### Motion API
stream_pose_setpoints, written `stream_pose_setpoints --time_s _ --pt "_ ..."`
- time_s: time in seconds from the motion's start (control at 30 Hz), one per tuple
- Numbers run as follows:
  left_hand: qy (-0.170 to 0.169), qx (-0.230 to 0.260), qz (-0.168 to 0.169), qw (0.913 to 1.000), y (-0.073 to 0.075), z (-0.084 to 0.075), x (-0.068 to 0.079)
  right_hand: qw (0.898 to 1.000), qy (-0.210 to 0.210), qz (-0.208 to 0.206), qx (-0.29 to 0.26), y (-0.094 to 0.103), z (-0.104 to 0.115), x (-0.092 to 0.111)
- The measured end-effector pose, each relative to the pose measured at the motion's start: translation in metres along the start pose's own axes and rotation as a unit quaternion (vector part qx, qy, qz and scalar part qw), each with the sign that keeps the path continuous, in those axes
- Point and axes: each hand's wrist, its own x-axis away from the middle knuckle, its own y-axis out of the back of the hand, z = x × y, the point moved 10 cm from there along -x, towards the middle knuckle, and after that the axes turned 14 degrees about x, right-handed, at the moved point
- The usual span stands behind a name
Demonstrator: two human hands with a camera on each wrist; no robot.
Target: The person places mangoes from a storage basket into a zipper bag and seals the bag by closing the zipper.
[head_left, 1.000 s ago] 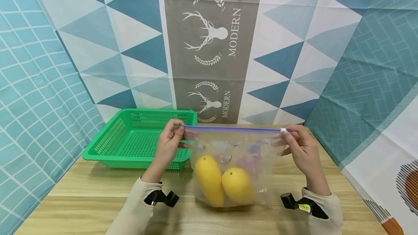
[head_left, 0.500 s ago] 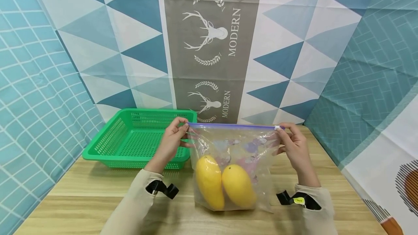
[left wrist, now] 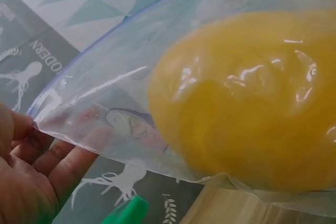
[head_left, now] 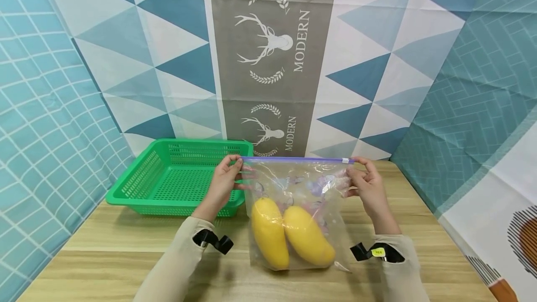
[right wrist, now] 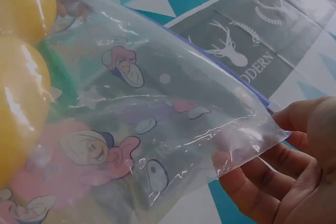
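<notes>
A clear zip bag [head_left: 299, 176] with printed cartoon figures hangs between my two hands, its purple zip strip along the top. Inside it, side by side near the bottom, lie two yellow mangoes, the left mango [head_left: 270, 234] and the right mango [head_left: 309, 236]. My left hand [head_left: 222, 181] pinches the top left corner between thumb and fingers. At the opposite corner, my right hand [head_left: 369, 189] pinches the bag's edge, close to the white zip slider [head_left: 345, 160]. The left wrist view shows a mango [left wrist: 247, 98] large behind the film.
A green perforated basket [head_left: 168, 208] stands at the back left of the wooden table [head_left: 105, 264], just behind my left hand. Patterned cloth walls [head_left: 365, 59] close off the back and both sides.
My right hand has shifted left and slightly up with its corner of the bag, and the slider moved along with it. The left hand moved slightly right. The right mango now leans more.
</notes>
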Motion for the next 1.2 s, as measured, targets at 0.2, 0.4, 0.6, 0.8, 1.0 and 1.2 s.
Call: stream_pose_setpoints --time_s 0.2,0.4,0.6,0.8,1.0,1.2 --pt "0.021 -0.006 -0.016 0.9996 0.009 0.01 -0.003 0.999 -0.018 0.025 -0.012 -0.006 -0.013 -0.003" --pt "0.038 -0.006 -0.028 0.9989 0.017 0.017 -0.006 0.999 -0.038 0.028 -0.003 -0.01 -0.027 -0.007" --pt "0.045 -0.018 -0.033 0.9983 0.023 0.023 -0.007 0.998 -0.061 0.029 -0.018 -0.014 -0.041 -0.009" --pt "0.045 -0.026 -0.029 0.9982 0.025 0.026 -0.008 0.995 -0.086 0.031 -0.028 -0.017 -0.059 -0.011" --pt "0.043 -0.04 -0.033 0.9977 0.027 0.025 -0.009 0.995 -0.096 0.034 -0.019 -0.02 -0.07 -0.013" --pt "0.042 -0.051 -0.025 0.9975 0.027 0.024 -0.011 0.994 -0.102 0.037 -0.017 -0.024 -0.074 -0.013"
